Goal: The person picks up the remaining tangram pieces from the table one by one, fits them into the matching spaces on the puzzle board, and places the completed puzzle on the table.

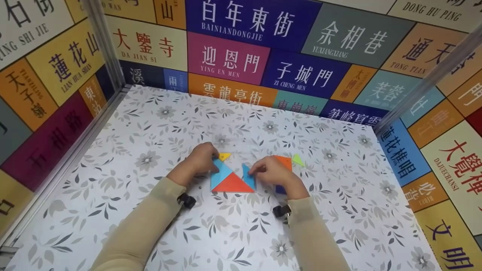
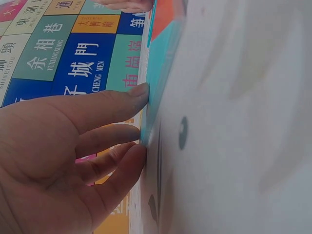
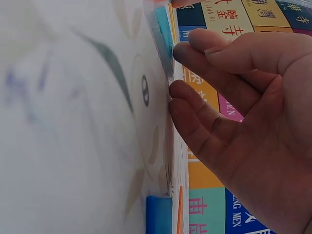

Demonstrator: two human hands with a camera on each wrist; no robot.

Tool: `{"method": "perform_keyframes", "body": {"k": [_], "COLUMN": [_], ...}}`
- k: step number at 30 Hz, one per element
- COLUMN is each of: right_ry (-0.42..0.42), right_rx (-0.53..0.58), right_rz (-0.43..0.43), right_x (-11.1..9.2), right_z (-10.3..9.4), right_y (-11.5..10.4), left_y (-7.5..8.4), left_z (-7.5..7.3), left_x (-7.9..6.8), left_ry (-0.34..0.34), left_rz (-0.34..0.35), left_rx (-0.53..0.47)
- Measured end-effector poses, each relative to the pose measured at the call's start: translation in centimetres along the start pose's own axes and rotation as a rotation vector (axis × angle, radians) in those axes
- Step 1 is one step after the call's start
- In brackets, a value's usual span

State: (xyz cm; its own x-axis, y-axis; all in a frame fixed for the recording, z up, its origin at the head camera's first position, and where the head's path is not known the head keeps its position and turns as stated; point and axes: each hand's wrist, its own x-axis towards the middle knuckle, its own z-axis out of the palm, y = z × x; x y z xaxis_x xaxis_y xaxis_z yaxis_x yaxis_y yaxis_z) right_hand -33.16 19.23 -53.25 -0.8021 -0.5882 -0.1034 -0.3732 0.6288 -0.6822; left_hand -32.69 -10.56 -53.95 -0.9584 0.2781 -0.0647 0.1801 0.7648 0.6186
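My left hand (image 1: 199,160) rests against the left edge of a light blue flat piece (image 1: 223,171), thumb and fingertips touching its side. A red triangle (image 1: 233,184) lies against that piece, with its long side facing the person. At its right is a small blue flat piece (image 1: 246,174), which fingertips of my right hand (image 1: 273,172) touch. In the right wrist view, the thumb of this hand stays off the blue piece (image 3: 165,36). A small yellow triangle (image 1: 225,156) lies beside the left fingers, partly hidden.
Partly behind the right hand lie an orange piece (image 1: 285,162) and a dark blue piece (image 1: 280,189). A small green triangle (image 1: 298,160) is farther right. The table (image 1: 150,218) has a leaf-patterned cover. Sign-printed walls (image 1: 229,60) stand at its back and sides.
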Motion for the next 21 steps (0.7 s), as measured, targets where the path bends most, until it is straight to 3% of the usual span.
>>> {"method": "perform_keyframes", "body": {"k": [10, 17, 21], "right_ry": [0.081, 0.21, 0.289], "right_rx": [0.033, 0.07, 0.093], "right_rz": [-0.048, -0.065, -0.014], "right_x": [0.0, -0.3, -0.5], "right_z": [-0.6, -1.2, -1.7], "right_y": [0.5, 0.6, 0.8], "left_y": [0.0, 0.0, 0.0], "left_z": [0.1, 0.1, 0.0], "left_x": [0.2, 0.2, 0.1], "left_ry": [-0.025, -0.029, -0.022], "left_rz": [-0.048, -0.061, -0.043], "left_rx": [-0.003, -0.008, -0.012]}}
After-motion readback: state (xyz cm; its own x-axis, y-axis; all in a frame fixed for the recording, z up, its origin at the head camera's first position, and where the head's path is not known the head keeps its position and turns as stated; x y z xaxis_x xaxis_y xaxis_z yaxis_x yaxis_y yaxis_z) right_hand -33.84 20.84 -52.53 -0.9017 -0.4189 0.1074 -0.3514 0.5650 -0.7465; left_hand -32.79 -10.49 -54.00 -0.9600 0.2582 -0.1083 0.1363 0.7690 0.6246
